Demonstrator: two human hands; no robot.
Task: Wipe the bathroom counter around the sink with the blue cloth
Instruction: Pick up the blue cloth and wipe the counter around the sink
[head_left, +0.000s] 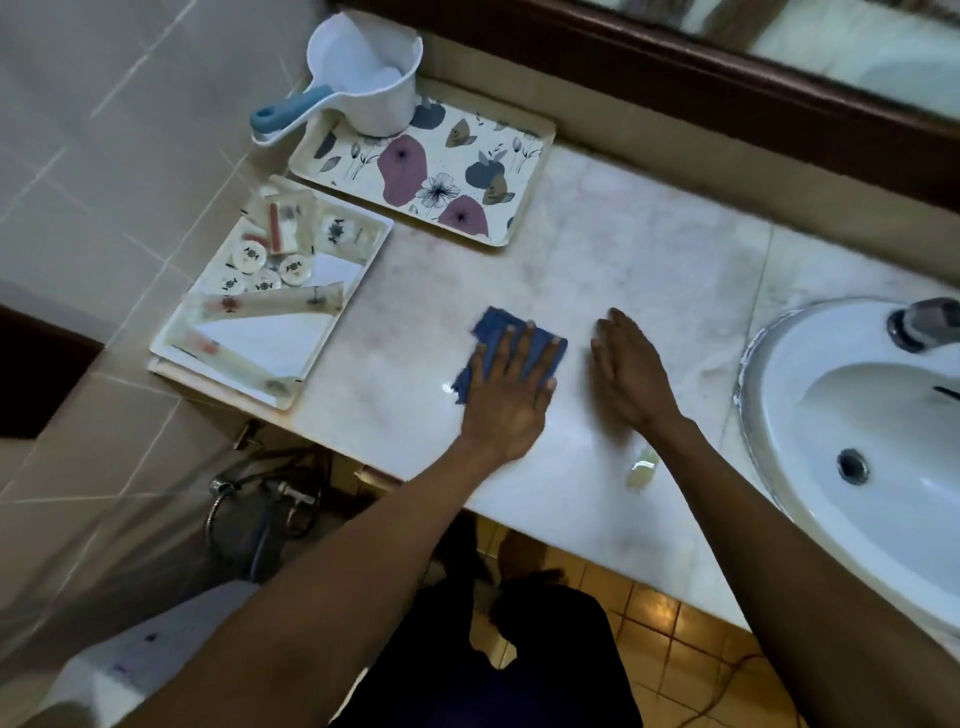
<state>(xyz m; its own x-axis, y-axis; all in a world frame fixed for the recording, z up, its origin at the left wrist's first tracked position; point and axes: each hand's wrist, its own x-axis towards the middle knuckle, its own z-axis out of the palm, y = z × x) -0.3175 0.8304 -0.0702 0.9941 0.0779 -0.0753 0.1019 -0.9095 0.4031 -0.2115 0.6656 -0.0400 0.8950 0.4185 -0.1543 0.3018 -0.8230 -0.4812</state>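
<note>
One blue cloth (498, 345) lies crumpled on the marble bench (649, 249), out on the open stretch between the two trays and the sink (810, 415). The left hand (511, 387) presses it flat from above, fingers spread wide over the fabric rather than curled round it, so its grip is apart and the cloth is pinned under the palm, not clutched. Just beside it, the right hand (626, 371) is flat with its fingers together and its grip likewise apart and empty; whether it rests on the stone or hangs just over it I cannot tell.

By my reading the wiping itself is in hand, on the bench left of the sink. Next the cloth wants sliding under steady downward pressure. A small pale smear (643, 467) near the front edge, by the right forearm, sits close enough to be taken in. The stone nearest the sink rim looks yet to be covered.

Further out, a flowered tray (524, 171) carries a white scoop with a blue handle (363, 78), and a second tray (208, 343) of small toiletries sits at the bench's left end. Wiping under them would mean lifting or shifting them.
</note>
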